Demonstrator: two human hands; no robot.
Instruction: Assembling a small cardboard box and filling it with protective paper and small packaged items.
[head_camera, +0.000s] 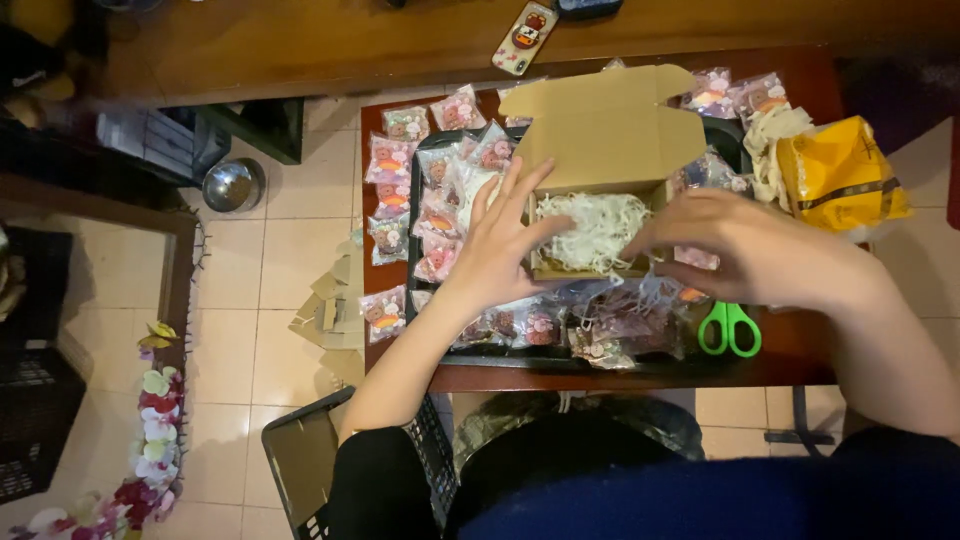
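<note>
Small reddish-brown table (800, 345), centre to right of frame. Directly on it: black tray (412, 240) covering most of the top; wrapped sweets packets (388, 160) along the left edge; green-handled scissors (730, 328) at lower right; yellow bag (838, 172) at upper right.

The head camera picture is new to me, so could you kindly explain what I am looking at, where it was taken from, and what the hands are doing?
There is no machine here: a person wears one camera on the head, looking down at their own two bare hands. The left hand and right hand rest against the sides of an open cardboard box filled with pale shredded paper; neither has a closed grip on anything. The box sits on a dark tray on a reddish table, among many small wrapped treats. Green-handled scissors lie near the right hand, a yellow bag farther right.
</note>
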